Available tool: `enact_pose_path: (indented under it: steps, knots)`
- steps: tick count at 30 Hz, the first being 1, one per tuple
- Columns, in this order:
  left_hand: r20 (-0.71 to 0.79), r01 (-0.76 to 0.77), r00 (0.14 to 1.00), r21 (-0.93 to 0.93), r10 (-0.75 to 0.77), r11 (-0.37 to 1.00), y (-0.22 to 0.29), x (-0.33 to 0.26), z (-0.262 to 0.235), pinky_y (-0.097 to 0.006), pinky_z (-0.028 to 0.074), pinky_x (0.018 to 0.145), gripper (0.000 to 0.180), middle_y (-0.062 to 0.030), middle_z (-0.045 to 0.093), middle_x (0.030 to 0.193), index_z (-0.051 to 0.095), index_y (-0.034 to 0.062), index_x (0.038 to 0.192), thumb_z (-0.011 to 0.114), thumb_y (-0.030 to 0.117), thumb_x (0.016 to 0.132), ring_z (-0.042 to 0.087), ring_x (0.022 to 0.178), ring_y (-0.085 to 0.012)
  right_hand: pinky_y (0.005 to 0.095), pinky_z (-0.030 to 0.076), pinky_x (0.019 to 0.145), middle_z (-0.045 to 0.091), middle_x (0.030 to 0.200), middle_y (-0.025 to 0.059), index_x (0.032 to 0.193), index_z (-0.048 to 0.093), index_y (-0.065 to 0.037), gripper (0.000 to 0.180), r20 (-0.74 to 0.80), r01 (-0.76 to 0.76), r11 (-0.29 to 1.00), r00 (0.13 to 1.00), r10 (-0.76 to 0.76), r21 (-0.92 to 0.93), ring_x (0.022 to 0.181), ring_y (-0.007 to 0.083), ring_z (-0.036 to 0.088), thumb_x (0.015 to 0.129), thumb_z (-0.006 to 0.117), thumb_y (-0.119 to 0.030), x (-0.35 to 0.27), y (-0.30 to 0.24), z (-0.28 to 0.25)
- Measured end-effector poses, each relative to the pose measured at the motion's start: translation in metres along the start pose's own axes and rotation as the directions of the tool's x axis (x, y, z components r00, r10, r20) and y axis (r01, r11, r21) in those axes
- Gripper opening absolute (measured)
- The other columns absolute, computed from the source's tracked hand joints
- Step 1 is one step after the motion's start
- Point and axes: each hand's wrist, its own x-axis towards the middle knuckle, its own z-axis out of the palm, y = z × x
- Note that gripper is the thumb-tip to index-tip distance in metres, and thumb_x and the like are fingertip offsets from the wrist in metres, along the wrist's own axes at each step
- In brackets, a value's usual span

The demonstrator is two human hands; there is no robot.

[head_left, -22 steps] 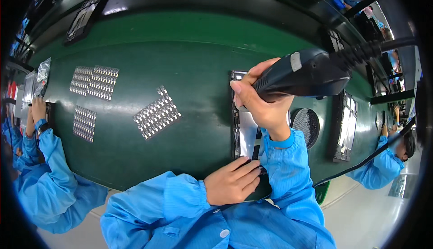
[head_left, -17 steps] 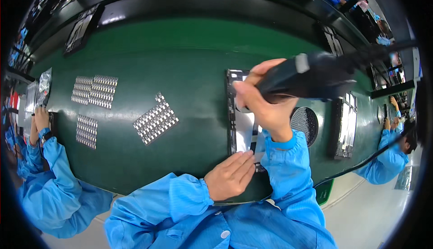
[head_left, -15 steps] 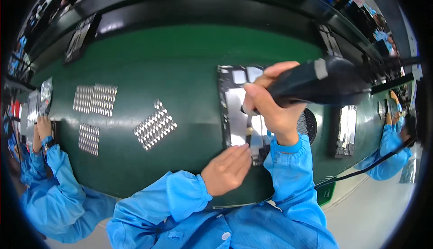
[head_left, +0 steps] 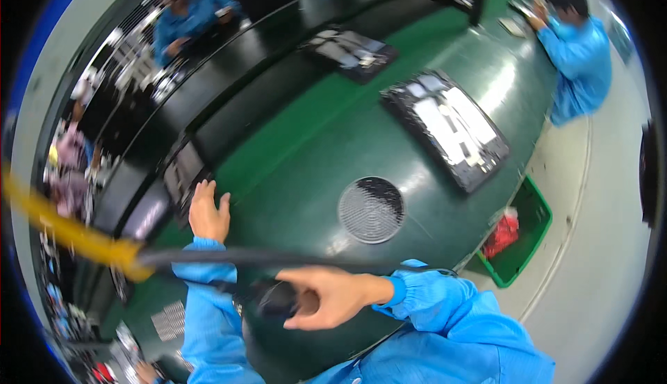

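My left hand (head_left: 210,214) reaches out with its fingers apart. It is just in front of a dark flat device panel (head_left: 182,179) by the black ledge; I cannot tell whether the two touch. My right hand (head_left: 337,297) curls its thumb and fingers around a dark, blurred handheld tool (head_left: 274,300), whose lower end is hard to make out. A dark cable (head_left: 243,257) crosses above both forearms and joins a blurred yellow coiled cord (head_left: 76,234).
A round black mesh disc (head_left: 372,210) lies on the green table. Beyond are an opened device panel (head_left: 458,134) and another panel (head_left: 354,54). A green bin (head_left: 538,214) holding something red stands beside the table. Co-workers sit at right (head_left: 583,57) and across (head_left: 187,19).
My view has turned to the right and tilted. My left hand has left the panel it was pressing and now stretches forward. My right hand, with the tool, is away from that panel.
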Motion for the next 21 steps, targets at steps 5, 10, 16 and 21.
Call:
enact_pose_path:
  steps: [5,10,16,21]
  knots:
    - [-0.090,-0.506,0.858,-0.306,0.505,0.806,0.165,0.019,-0.009,-0.047,0.039,0.099,0.048,-0.0208,0.056,0.122,0.060,0.0004,0.110,0.077,0.023,0.071,0.050,0.118,-0.0367,0.0283,0.045,0.037,0.057,0.074,0.0105,0.099,0.049,0.006,0.042,0.384,-0.180,0.939,0.922,0.056,0.294,0.044,0.0164,0.055,0.064,0.069,-0.006,-0.005,0.016,-0.004]
    - [-0.085,-0.791,0.514,-0.432,0.854,0.433,0.318,0.010,-0.016,-0.051,0.035,0.101,0.065,-0.0168,0.051,0.130,0.060,0.0045,0.113,0.082,0.026,0.056,0.044,0.126,-0.0339,0.0282,0.042,0.039,0.060,0.066,0.0073,0.090,0.059,0.000,0.035,0.604,-0.163,0.946,0.796,-0.042,0.281,0.045,0.0143,0.055,0.065,0.081,-0.012,-0.015,0.002,-0.017]
    - [-0.090,-0.890,0.358,-0.333,0.929,0.310,0.383,0.023,0.011,-0.046,0.041,0.094,0.068,-0.0161,0.055,0.124,0.057,0.0046,0.116,0.080,0.028,0.057,0.050,0.118,-0.0342,0.0285,0.040,0.038,0.057,0.059,0.0074,0.086,0.059,0.003,0.028,0.682,-0.184,0.919,0.722,-0.115,0.350,0.044,0.0137,0.054,0.067,0.079,-0.004,-0.016,-0.007,-0.025]
    - [-0.135,-0.913,0.264,-0.354,0.955,0.202,0.384,0.036,0.001,-0.042,0.049,0.088,0.065,-0.0232,0.059,0.111,0.054,-0.0062,0.112,0.078,0.014,0.055,0.060,0.103,-0.0359,0.0280,0.040,0.039,0.057,0.059,0.0078,0.087,0.059,0.003,0.030,0.649,-0.169,0.910,0.749,-0.131,0.379,0.043,0.0140,0.053,0.066,0.079,-0.004,-0.020,-0.004,-0.034]
